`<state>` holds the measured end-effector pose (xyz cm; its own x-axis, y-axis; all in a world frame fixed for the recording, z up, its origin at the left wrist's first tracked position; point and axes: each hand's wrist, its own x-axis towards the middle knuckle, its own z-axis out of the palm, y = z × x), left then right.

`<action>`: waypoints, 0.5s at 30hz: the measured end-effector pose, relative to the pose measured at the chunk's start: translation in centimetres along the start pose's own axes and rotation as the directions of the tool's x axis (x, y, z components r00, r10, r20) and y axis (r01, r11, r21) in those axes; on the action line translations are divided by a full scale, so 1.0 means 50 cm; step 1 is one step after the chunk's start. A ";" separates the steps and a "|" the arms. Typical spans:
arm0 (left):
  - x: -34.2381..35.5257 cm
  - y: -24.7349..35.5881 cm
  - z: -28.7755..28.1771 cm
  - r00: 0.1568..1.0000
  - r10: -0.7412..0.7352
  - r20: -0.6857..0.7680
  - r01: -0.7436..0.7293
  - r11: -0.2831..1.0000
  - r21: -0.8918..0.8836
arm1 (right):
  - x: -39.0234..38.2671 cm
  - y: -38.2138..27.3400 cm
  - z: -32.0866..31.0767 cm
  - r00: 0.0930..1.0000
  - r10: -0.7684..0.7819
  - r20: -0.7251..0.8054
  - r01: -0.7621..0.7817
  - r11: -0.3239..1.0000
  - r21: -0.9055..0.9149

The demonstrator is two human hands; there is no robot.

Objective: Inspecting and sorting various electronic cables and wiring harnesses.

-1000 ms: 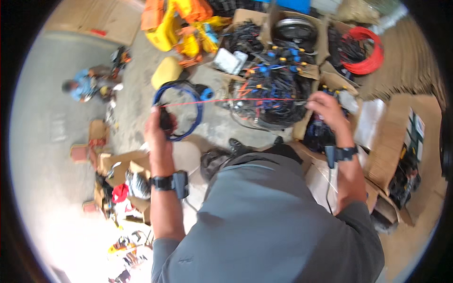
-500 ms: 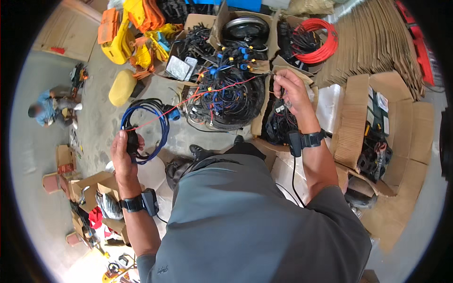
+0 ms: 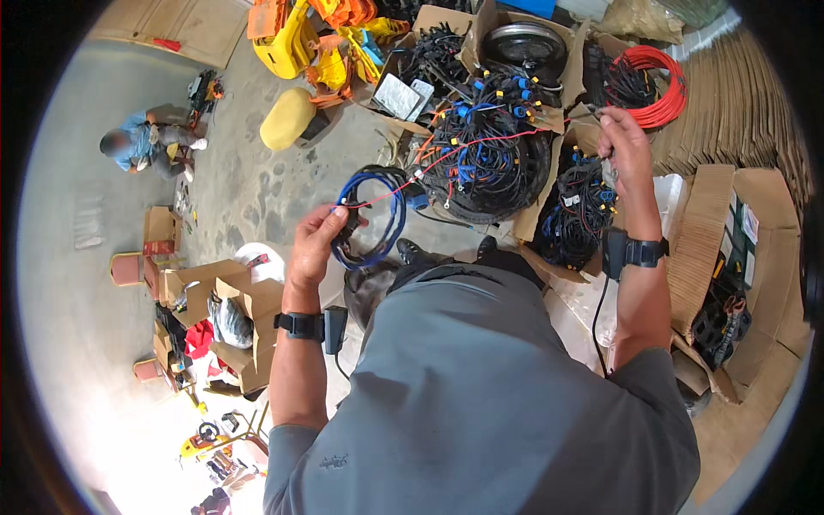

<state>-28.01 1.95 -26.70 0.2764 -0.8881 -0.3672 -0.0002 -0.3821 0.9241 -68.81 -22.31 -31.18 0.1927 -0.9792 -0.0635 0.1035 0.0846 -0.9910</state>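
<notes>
My left hand (image 3: 321, 244) is closed on a coil of blue and black cable (image 3: 400, 225), which hangs in loops by its fingers. From there a thin red wire (image 3: 468, 151) runs taut across to my right hand (image 3: 627, 148), raised at the far right. The right fingers are pinched together around the wire's dark end; the exact tip is hard to make out. Beneath the wire lies a large tangled heap of black cables (image 3: 489, 163) with blue and yellow connectors. An open carton of dark cables (image 3: 573, 215) stands just below my right hand.
A red hose coil (image 3: 659, 90) and stacked flat cardboard (image 3: 730, 103) are at the far right. Near my right forearm is an open carton (image 3: 705, 249). Yellow and orange plastic parts (image 3: 287, 43) lie far left. A seated person (image 3: 142, 146) works on the left; cartons (image 3: 257, 300) stand nearer.
The whole view has shifted, so the surroundings appear farther right and slightly higher. Both hands keep their holds, and the red wire stays stretched between them.
</notes>
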 end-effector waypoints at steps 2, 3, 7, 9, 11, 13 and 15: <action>-0.002 -0.014 -0.005 0.999 -0.050 -0.003 0.050 0.998 0.044 | 0.033 0.000 -0.001 1.000 -0.018 0.001 0.018 0.999 -0.029; -0.004 -0.021 -0.010 0.997 -0.078 0.014 0.077 0.994 0.082 | 0.050 -0.005 0.000 0.999 -0.053 0.010 0.054 0.997 -0.054; -0.018 -0.051 -0.027 0.986 -0.157 0.052 0.155 0.987 0.038 | 0.090 -0.033 0.022 0.994 -0.098 0.039 0.102 0.989 -0.110; -0.021 -0.056 -0.034 0.982 -0.168 0.091 0.172 0.984 -0.039 | 0.113 -0.037 0.036 0.985 -0.160 0.060 0.167 0.976 -0.142; -0.037 -0.065 -0.040 0.983 -0.165 0.082 0.174 0.977 -0.120 | 0.124 -0.039 0.048 0.987 -0.152 0.051 0.159 0.972 -0.171; -0.037 -0.083 -0.056 0.987 -0.146 0.065 0.157 0.960 -0.234 | 0.135 -0.046 0.060 0.988 -0.148 0.043 0.153 0.965 -0.214; -0.036 -0.098 -0.070 0.991 -0.132 0.013 0.129 0.932 -0.339 | 0.135 -0.051 0.089 0.989 -0.141 0.047 0.148 0.961 -0.234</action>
<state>-25.14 6.30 -30.21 0.2619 -0.8329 -0.4876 0.3615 -0.3838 0.8497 -63.43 -28.29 -28.57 0.2219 -0.9716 0.0825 -0.1000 -0.1068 -0.9892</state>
